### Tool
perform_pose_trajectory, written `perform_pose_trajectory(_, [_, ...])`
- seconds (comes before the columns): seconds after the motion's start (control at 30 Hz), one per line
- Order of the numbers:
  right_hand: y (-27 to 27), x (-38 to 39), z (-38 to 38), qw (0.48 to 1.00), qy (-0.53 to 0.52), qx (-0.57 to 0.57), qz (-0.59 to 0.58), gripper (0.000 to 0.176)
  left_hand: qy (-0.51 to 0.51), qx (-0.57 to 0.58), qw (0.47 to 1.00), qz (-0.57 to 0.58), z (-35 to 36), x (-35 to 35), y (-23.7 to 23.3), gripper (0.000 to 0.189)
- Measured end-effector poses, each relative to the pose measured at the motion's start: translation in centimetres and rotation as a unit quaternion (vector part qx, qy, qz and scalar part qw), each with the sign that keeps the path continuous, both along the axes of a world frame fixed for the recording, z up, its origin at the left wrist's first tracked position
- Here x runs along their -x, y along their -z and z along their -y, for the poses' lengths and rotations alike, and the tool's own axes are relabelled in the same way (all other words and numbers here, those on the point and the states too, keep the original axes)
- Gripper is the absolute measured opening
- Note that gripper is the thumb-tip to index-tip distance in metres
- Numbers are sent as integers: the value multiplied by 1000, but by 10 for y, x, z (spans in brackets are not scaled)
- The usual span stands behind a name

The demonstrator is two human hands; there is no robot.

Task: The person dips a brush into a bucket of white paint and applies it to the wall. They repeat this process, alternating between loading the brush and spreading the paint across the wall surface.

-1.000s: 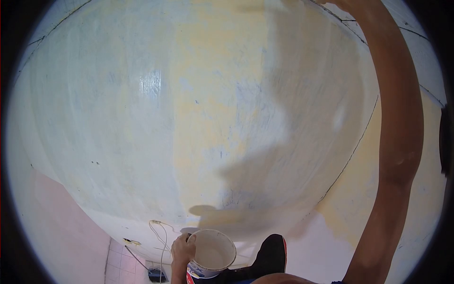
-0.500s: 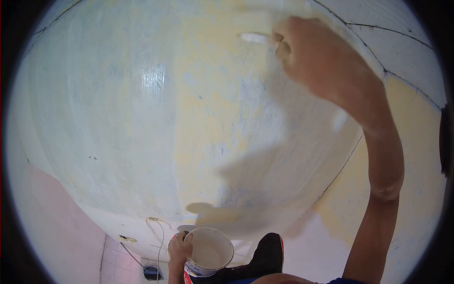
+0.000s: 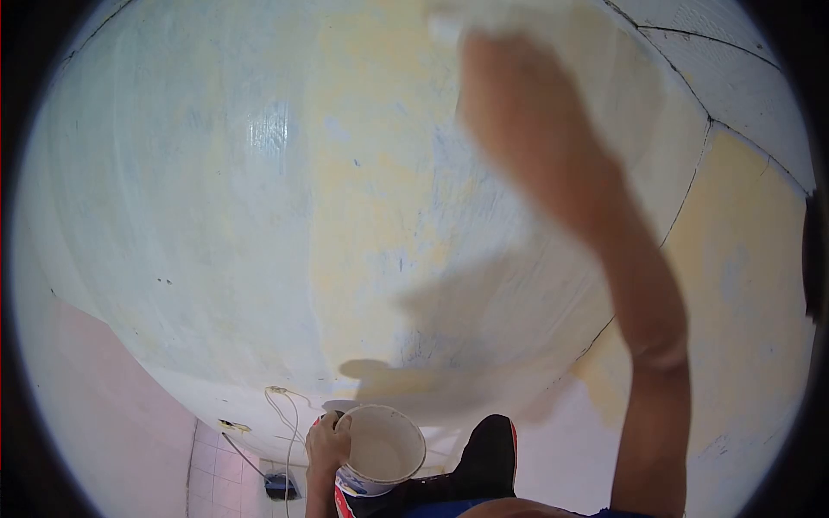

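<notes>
1. My left grip held the paint bucket by its rim at six o'clock.
2. My right grip blurred at twelve o'clock by the wall; I couldn't tell its state.
3. Tilting the bucket could have spilled paint.

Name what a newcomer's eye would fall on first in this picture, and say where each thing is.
The raised right arm, blurred, runs from the lower right up to the right hand near the top, against a patchy yellow and pale wall. At the bottom centre the left hand grips the rim of a white paint bucket.
</notes>
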State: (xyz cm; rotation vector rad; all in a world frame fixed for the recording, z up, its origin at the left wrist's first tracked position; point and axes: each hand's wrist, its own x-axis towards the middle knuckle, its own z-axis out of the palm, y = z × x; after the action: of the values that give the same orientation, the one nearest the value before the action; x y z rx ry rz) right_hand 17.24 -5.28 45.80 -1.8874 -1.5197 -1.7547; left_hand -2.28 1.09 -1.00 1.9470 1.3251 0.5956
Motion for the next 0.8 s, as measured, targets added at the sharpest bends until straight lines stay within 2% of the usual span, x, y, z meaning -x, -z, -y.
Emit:
perform_pose_trajectory(0.03, [44,-3,-2,993,-107,-43,3,11,1,3,1000,-7,-1,0,0,37])
perform_pose_trajectory(0.07, [79,9,0,996,-73,-36,-23,17,3,6,1000,-14,-1,0,0,36])
perform_pose_trajectory(0.13, [139,27,8,982,10,73,-173,32,6,2,1000,-16,0,0,-3,36])
perform_pose_trajectory(0.2, [164,37,18,983,6,128,-133,27,7,-3,1000,-19,2,1,-5,36])
perform_pose_trajectory(0.23, [163,37,21,982,4,127,-136,27,7,-6,1000,-15,3,2,-6,36])
perform_pose_trajectory(0.3, [152,36,38,933,-19,208,-292,37,5,-9,1000,-14,3,4,-9,36])
perform_pose_trajectory(0.33, [140,35,47,933,-20,207,-294,37,8,-9,1000,-8,3,4,-11,36])
perform_pose_trajectory(0.47, [78,31,54,979,-4,83,-185,28,5,-12,1000,-10,1,4,1,35])
perform_pose_trajectory(0.5, [65,27,50,979,-4,83,-186,28,5,-12,1000,-10,1,4,0,35])
perform_pose_trajectory(0.57, [46,20,42,990,-75,2,-121,27,7,-11,1000,8,2,1,-4,35])
perform_pose_trajectory(0.6, [45,17,36,990,-75,3,-122,27,6,-10,1000,7,2,0,-5,35])
perform_pose_trajectory(0.67, [55,9,17,988,-42,-63,-134,31,9,-10,1000,10,3,0,-8,36])
perform_pose_trajectory(0.7, [70,6,8,988,-41,-61,-137,31,9,-8,1000,8,2,0,-7,36])
perform_pose_trajectory(0.8, [150,-1,-11,988,37,-74,-127,41,1,-10,1000,-13,0,0,-4,36])
